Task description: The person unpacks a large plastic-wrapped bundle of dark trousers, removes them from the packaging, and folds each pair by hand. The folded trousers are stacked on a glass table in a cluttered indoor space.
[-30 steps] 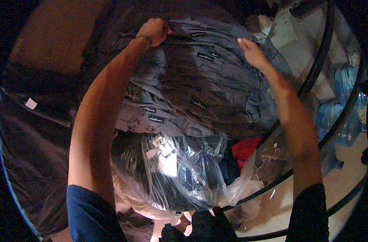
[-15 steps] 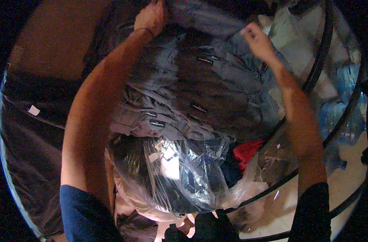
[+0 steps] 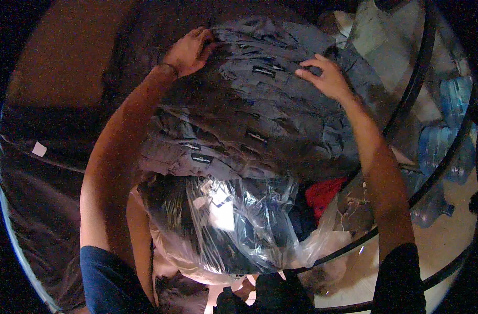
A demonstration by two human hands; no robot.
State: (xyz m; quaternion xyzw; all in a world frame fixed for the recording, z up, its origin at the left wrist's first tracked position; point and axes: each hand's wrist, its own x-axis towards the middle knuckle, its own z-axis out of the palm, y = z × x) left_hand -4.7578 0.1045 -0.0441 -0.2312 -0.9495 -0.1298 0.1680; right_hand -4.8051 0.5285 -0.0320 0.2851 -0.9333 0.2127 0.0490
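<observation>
A pile of dark grey garments (image 3: 296,104), several bearing small dark labels, lies in overlapping layers in front of me. At its far left edge my left hand (image 3: 189,52) rests beside the topmost garment (image 3: 265,39), fingers curved and apart. Over the right part of that garment is my right hand (image 3: 323,76), thumb and forefinger spread, with nothing between them. A dark label (image 3: 264,71) shows just left of its fingertips. Clear plastic wrap (image 3: 260,225) covers dark goods at the pile's near side.
Red cloth (image 3: 323,196) sticks out by the plastic. A black curved tube (image 3: 414,73) runs along the right, with large blue water bottles (image 3: 438,149) beyond it. Dark fabric (image 3: 40,209) with a white tag (image 3: 39,149) spreads at left. Pale sheets (image 3: 375,31) lie at the far right.
The far garment, held up and stretched between both hands, now lies down on the pile. Both hands have come nearer, and the right one has let go of the edge.
</observation>
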